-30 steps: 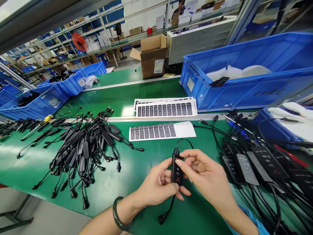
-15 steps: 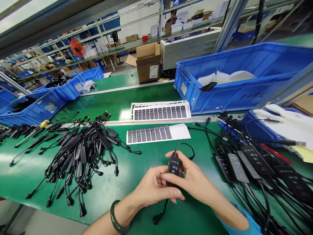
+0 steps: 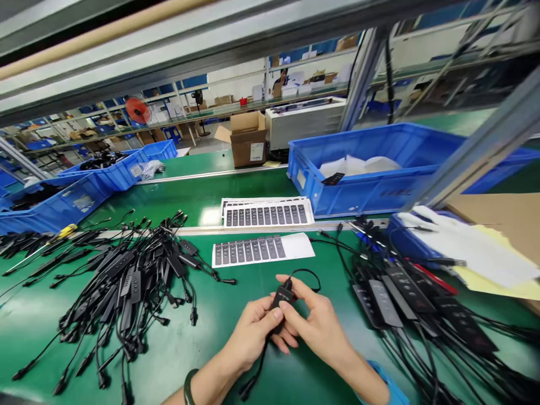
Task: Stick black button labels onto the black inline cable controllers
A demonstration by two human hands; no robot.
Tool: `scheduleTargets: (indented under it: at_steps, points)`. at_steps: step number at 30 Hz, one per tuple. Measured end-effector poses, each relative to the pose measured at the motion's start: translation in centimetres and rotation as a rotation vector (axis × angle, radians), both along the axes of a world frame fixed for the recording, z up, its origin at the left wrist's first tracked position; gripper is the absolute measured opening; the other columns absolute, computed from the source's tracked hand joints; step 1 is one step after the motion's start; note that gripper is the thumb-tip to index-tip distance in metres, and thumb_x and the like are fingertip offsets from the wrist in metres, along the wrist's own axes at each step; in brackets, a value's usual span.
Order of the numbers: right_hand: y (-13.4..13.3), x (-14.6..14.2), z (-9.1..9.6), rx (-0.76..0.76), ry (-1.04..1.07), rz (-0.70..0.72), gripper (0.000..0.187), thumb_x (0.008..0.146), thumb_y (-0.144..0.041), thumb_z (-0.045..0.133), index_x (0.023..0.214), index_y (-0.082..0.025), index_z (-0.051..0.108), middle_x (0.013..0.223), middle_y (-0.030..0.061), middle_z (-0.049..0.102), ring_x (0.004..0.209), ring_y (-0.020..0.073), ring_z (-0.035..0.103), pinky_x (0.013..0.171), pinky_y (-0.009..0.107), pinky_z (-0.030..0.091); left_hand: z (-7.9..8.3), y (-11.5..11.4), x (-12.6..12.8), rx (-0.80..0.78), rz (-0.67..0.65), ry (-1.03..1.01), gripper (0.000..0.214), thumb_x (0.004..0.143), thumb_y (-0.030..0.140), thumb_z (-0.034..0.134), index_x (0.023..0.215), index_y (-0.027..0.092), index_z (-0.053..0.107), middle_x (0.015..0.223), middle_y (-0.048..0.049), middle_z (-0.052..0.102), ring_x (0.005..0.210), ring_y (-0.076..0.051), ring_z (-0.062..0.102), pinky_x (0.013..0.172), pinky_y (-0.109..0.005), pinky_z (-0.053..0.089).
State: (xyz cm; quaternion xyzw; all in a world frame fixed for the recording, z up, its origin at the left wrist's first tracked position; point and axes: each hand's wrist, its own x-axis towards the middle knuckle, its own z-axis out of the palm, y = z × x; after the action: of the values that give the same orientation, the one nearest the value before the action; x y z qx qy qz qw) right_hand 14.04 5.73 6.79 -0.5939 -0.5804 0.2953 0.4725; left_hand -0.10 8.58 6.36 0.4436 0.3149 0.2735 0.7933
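Note:
Between my two hands is a small black cable controller (image 3: pixel 282 295) with printed buttons, held above the green bench. My left hand (image 3: pixel 255 326) grips its lower left part, thumb on the face. My right hand (image 3: pixel 314 318) wraps round the right side, its thumb pressing the front. One cable loops up from the top, and another hangs down to a black connector (image 3: pixel 247 389). Beyond my hands lies a white sheet of grey button labels (image 3: pixel 248 251). Fingers cover much of the controller's face.
A pile of black cabled controllers (image 3: pixel 135 287) spreads on the left; another bunch (image 3: pixel 405 298) lies on the right. More label sheets (image 3: pixel 268 214) rest behind a metal strip. A large blue bin (image 3: pixel 354 197) stands at the back right, a cardboard box (image 3: pixel 248 140) further back. A screwdriver (image 3: pixel 67 230) lies left.
The camera view has tilted up and shifted, so the bench sits lower. My left thumb has moved up onto the controller's face, and the controller is more tilted. Both hands still hold it.

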Motion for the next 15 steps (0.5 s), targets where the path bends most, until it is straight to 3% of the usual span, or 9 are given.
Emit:
scheduleTargets:
  at_steps: [4,8,12,15]
  points:
    - [-0.3,-0.4,1.0,0.063,-0.009,-0.03,0.04,0.083,-0.026,0.049,0.12,-0.014,0.061,0.089,0.0069,0.074,0.079,0.0202,0.07,0.07,0.029,0.055,0.6,0.1,0.3,0.109,-0.035,0.043,0.05,0.081,0.053,0.066,0.107,0.011,0.065,0.086,-0.0102,0.071,0.071,-0.015,0.069,0.062,-0.021,0.054]
    - [-1.0,2.4,5.3,0.112,-0.104,-0.109,0.051,0.093,-0.029,0.042,0.141,-0.013,0.045,0.096,0.0083,0.073,0.08,0.0199,0.069,0.073,0.031,0.055,2.3,1.3,-1.0,0.334,-0.205,0.128,0.056,0.089,0.055,0.053,0.127,0.015,0.059,0.121,-0.0165,0.065,0.11,-0.026,0.063,0.087,-0.034,0.054]
    - [-1.9,9.3,9.1,0.089,-0.507,-0.345,0.052,0.098,-0.034,0.034,0.146,-0.014,0.038,0.105,0.0123,0.071,0.089,0.0254,0.068,0.079,0.038,0.053,1.9,4.5,-3.5,0.862,-0.16,0.625,0.058,0.087,0.043,0.059,0.14,0.024,0.046,0.147,-0.0133,0.046,0.136,-0.031,0.042,0.109,-0.049,0.037]
    - [-1.9,14.6,8.7,-0.035,-0.856,-0.473,0.049,0.093,-0.025,0.037,0.14,-0.011,0.047,0.106,0.0189,0.069,0.093,0.0341,0.066,0.076,0.045,0.051,0.1,6.8,-4.7,1.138,-0.085,1.041,0.059,0.087,0.031,0.057,0.143,0.018,0.042,0.154,-0.0168,0.033,0.143,-0.035,0.028,0.113,-0.053,0.029]
